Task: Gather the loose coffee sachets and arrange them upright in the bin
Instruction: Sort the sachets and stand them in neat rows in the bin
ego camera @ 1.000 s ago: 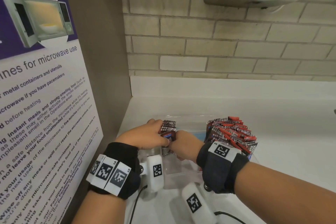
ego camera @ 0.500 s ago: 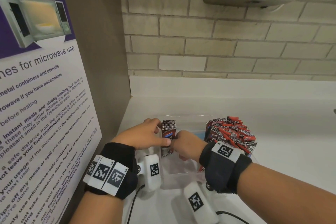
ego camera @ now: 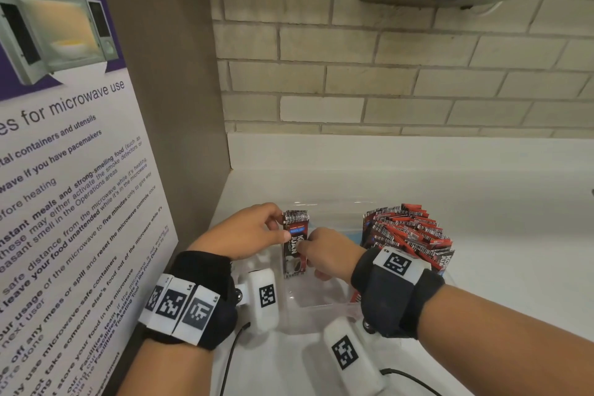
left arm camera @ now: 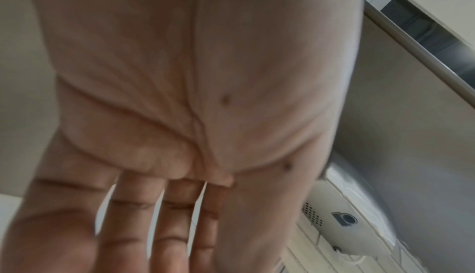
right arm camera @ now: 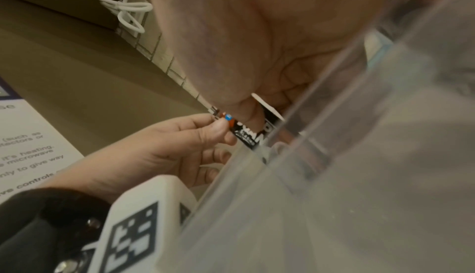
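Left wrist: palm (left arm camera: pixel 205 94) blocks sachets | bin (ego camera: pixel 321 302) base hidden

Clear smooth plastic bin (ego camera: pixel 324 307), glossy foil-look sachets (ego camera: pixel 295 246) (printed), matt brick wall (ego camera: pixel 385 80).

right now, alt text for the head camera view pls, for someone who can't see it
Both hands, left hand and right hand, pinch a small stack of coffee sachets upright over a clear bin. A packed row of sachets stands at the bin's right side, on a white counter.
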Tool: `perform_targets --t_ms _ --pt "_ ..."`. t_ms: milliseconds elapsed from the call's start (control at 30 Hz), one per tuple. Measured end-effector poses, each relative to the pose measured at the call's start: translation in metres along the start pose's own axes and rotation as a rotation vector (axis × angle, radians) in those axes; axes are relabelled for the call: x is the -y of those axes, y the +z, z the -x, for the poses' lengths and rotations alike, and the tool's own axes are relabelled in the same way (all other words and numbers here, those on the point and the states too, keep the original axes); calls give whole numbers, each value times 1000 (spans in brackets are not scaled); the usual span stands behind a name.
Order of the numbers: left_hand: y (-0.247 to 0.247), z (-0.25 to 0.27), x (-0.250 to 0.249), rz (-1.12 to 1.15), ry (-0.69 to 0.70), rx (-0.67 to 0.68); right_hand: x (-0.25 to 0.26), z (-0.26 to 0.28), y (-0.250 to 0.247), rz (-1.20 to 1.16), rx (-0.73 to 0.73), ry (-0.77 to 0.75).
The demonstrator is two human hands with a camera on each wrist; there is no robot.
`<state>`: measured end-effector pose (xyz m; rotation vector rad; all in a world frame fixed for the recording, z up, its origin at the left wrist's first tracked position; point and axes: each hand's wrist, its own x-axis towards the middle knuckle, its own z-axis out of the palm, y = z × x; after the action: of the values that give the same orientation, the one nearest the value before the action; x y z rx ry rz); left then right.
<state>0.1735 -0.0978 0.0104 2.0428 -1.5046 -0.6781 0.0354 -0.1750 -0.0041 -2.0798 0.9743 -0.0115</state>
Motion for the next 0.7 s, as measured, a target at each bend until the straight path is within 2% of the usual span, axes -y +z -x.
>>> perform_targets --t_ms 500,600,700 --pt "-1 -1 3 -7 -4 38 -2 2 -1 62 35 14" --pt "-4 2 4 -4 -18 17 2 7 -6 166 59 -23" --pt "-13 9 -1 -10 1 -50 13 21 -22 333 10 -85"
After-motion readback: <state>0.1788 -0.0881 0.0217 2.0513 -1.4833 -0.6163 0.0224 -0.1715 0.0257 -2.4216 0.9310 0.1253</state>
